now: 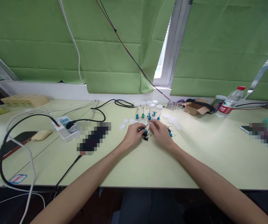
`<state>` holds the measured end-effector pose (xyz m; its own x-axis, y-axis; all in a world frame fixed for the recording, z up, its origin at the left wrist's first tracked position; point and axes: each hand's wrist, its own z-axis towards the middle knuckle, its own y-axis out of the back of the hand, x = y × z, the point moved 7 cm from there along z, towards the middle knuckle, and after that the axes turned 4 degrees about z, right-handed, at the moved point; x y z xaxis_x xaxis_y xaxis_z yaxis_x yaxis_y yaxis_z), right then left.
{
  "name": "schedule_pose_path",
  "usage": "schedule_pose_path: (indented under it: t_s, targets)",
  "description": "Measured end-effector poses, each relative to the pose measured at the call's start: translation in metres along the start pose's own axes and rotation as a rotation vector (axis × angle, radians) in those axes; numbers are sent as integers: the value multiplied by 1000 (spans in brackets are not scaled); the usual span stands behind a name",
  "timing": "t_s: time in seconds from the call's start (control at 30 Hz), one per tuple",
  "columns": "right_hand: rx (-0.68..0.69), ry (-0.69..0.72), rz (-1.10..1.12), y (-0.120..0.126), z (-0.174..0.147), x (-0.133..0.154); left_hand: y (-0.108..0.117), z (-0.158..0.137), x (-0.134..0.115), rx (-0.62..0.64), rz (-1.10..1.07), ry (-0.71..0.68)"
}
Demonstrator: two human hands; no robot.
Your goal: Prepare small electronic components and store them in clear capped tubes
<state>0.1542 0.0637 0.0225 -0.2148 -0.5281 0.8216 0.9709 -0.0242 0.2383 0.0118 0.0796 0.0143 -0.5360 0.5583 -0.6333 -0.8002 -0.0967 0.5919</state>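
My left hand (pixel 134 134) and my right hand (pixel 160 133) are close together over the table, fingertips almost meeting. The fingers of each are pinched; what they hold is too small and partly hidden to make out. Beneath and between them lie small blue and black pieces (pixel 145 137) with thin wire-like parts. More blue pieces (pixel 170 133) lie beside my right hand, partly covered by it. Just beyond the hands stand several clear vials (pixel 143 112) with white caps, holding blue or green pieces with thin upright stems.
Loose white caps lie left (pixel 122 126) and right (pixel 171 120) of the vials. Empty clear vials (pixel 179 107), a cardboard box (pixel 196 108) and a water bottle (pixel 229 104) stand right. On the left are a power strip (pixel 65 129), looping cables (pixel 0 155) and a phone (pixel 10 146).
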Motion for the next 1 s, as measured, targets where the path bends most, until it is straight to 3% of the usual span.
schedule_pose_path:
  t_s: [0.27,0.6,0.87,1.0]
  targets:
    - [-15,45,140,0,1,4,-2,-2,-9,48,22,-54]
    - [-52,72,127,0,-1,6,4,-4,-27,8,61,-121]
    - [-102,85,118,4,-3,11,19,-4,-33,-156,56,-146]
    - [-100,101,118,2,-1,12,31,-8,-49,-286,132,-271]
